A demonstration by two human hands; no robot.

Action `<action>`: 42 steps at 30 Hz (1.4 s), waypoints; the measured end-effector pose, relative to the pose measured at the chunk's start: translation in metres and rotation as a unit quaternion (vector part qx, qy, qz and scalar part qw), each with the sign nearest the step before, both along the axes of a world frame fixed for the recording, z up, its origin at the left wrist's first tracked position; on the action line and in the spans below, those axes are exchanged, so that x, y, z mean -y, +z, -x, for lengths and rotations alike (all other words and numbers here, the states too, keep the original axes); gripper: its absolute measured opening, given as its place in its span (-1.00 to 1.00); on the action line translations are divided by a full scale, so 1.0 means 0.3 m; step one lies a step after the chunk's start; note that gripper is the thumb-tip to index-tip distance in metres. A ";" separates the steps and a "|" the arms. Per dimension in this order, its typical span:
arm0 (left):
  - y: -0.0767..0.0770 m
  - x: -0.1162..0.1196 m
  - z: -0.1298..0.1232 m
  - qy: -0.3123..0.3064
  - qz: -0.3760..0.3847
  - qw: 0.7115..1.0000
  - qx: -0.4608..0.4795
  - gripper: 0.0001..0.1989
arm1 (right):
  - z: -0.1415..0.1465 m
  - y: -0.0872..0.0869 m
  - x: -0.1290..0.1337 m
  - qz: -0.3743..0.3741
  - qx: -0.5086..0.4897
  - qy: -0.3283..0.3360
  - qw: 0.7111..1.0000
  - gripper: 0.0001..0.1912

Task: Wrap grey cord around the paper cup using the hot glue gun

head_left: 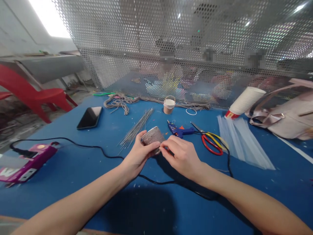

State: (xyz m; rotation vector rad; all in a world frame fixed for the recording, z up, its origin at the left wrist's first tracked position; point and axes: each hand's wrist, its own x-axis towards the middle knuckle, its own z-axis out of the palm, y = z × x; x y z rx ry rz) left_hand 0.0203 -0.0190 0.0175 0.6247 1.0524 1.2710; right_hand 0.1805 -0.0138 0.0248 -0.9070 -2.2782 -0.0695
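Note:
A small cup wrapped in grey-brown cord is tilted on its side above the blue table. My left hand grips it from the left, thumb across its near side. The fingertips of my right hand are pinched together at the cup's lower right edge; whatever they hold is too small to make out. Just beyond my right hand lies a blue glue gun. Scissors with red and yellow handles rest to its right. Thin grey wires lie in a bundle behind my left hand.
Around the blue table are a phone, a purple power strip, a black cable, grey cords, a small basket, a white ring, stacked paper cups, translucent strips and a pink bag. A perforated metal screen stands behind.

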 end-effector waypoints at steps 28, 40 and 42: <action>-0.004 0.004 0.019 -0.080 0.019 0.996 -0.039 -0.51 | -0.011 0.001 -0.015 0.082 -0.080 0.011 0.993 -0.85; -0.009 -0.007 0.020 -0.092 0.000 0.996 0.008 -0.32 | -0.020 0.014 -0.016 0.086 -0.084 0.005 0.993 -0.86; -0.006 -0.007 0.018 -0.084 0.002 0.996 -0.004 -0.29 | -0.019 0.016 -0.015 0.087 -0.083 0.005 0.993 -0.86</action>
